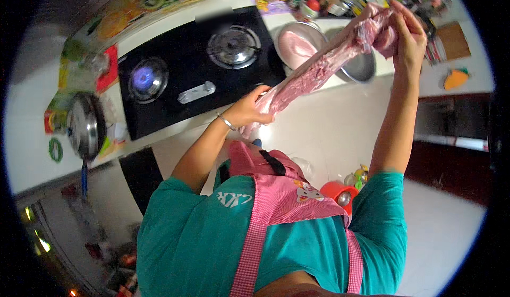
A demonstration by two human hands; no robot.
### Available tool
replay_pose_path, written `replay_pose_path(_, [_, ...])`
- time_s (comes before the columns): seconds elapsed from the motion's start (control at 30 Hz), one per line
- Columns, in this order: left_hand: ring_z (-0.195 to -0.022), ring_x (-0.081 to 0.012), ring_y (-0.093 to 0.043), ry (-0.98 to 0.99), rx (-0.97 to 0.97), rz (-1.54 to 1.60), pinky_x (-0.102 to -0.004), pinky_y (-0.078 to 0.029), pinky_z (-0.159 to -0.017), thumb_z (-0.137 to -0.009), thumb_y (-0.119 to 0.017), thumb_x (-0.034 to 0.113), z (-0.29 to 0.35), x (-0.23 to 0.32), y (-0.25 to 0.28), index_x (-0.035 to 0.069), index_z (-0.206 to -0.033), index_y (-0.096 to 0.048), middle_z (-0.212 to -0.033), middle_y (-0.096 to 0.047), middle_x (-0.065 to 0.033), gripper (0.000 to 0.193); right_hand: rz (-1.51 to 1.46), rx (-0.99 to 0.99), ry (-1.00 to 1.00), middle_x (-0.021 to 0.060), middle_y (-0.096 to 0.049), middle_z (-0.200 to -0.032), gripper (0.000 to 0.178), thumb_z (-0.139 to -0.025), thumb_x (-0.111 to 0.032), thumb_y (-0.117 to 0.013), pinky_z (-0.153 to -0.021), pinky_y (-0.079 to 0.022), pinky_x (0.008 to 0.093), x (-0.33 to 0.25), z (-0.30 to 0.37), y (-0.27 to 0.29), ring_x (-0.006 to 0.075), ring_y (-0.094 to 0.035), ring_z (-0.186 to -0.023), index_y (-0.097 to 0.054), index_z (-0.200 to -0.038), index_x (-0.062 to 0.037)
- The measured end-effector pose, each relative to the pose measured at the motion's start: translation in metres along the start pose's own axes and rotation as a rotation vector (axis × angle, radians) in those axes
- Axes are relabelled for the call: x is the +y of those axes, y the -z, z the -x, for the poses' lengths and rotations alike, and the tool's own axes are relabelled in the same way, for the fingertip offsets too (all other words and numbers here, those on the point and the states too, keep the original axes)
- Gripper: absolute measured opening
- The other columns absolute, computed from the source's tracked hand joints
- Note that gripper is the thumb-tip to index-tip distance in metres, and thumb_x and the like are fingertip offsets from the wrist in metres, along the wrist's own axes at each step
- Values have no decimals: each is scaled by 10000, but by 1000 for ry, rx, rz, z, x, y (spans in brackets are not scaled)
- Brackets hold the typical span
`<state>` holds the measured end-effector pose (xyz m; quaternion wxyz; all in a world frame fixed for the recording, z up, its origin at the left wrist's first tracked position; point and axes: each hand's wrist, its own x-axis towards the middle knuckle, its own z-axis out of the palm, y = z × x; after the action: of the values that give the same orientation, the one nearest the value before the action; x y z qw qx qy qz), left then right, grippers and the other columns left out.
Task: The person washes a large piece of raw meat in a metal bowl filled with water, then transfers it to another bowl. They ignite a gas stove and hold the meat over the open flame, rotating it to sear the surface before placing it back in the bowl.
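A long piece of raw meat (313,74), pink with pale fat and what looks like bone at its far right end, stretches slantwise between my hands. Around its near left end, my left hand (251,108) is closed, thumb on the underside. My right hand (410,37) grips the upper right end, raised higher than the left. Behind the meat, a metal bowl (277,30) holds another pale pink piece of meat (296,48). Partly hidden by the held meat, a second grey metal pan or bowl (364,66) stands on the counter.
Left of the meat lies a black gas stove (175,58) with a blue flame on its left burner (144,79). A lidded pan (85,127) stands at the far left. Bottles and jars (345,0) crowd the back right. A red container (336,193) is low beside me.
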<state>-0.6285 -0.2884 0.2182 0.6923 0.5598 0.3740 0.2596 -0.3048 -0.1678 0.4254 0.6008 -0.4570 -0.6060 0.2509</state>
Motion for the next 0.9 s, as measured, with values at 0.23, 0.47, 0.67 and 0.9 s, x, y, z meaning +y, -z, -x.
replay_pose_path(0.23, [-923,-203,-589,134,324,-340,-329,-471,-814,-654,-772,205,110,-25,98,45,-1142,-491,-1002,-610,-126,585,-180,-220,-121,65,-677,-1045,239,-887,-70,-614,-789,-474,220,31,12,-141,92,-609,-861,-657,-1107,12])
replay_pose_path(0.47, [-872,-124,-584,237,565,103,-274,-487,-758,-776,-706,125,242,-57,206,7,-1083,-559,-948,-629,-61,360,-303,-335,-175,22,-675,-969,218,-873,-37,-612,-705,-444,186,45,25,-332,56,-568,-780,-677,-1081,-12])
replay_pose_path(0.67, [-658,-174,-617,165,592,-473,-313,-515,-602,-761,-687,183,316,-62,285,35,-1056,-578,-744,-616,-34,347,-384,-425,-296,9,-657,-822,212,-848,-13,-602,-567,-425,189,55,36,-459,51,-542,-636,-687,-1042,-6])
replay_pose_path(0.9, [-607,-175,-610,184,839,-449,-335,-496,-539,-729,-676,198,325,-40,329,74,-956,-633,-704,-615,-67,263,-362,-519,-399,29,-655,-780,186,-847,-10,-589,-554,-448,212,100,49,-543,72,-554,-603,-687,-1005,7])
